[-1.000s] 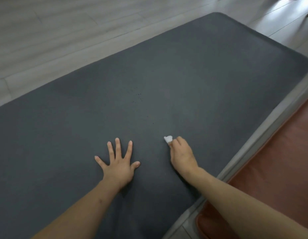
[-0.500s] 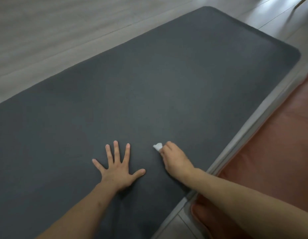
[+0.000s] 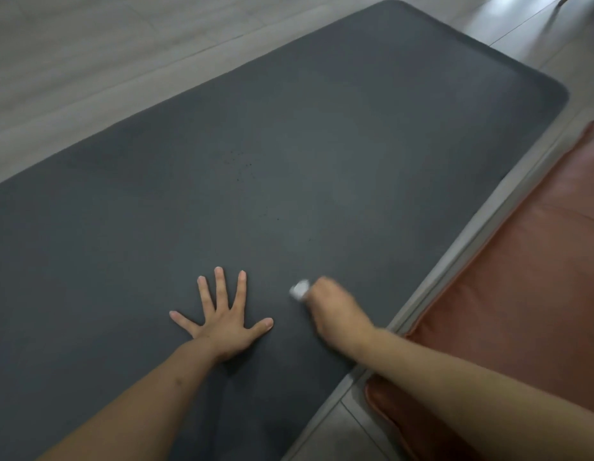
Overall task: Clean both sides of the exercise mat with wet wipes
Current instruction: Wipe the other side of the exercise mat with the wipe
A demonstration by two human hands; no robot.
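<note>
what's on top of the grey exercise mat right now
The left hand lies flat, fingers spread. The right hand grips a white wet wipe against the mat. Small dark specks sit farther up. Most of the wipe is hidden in the fist.

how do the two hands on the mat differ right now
The left hand lies flat on the grey mat with fingers spread and straight; the right hand is curled.
The left hand holds nothing; the right hand grips a white wet wipe that pokes out at its fingertips.
The left hand looks sharp; the right hand is blurred.
Both rest on the mat's near part, side by side.
</note>
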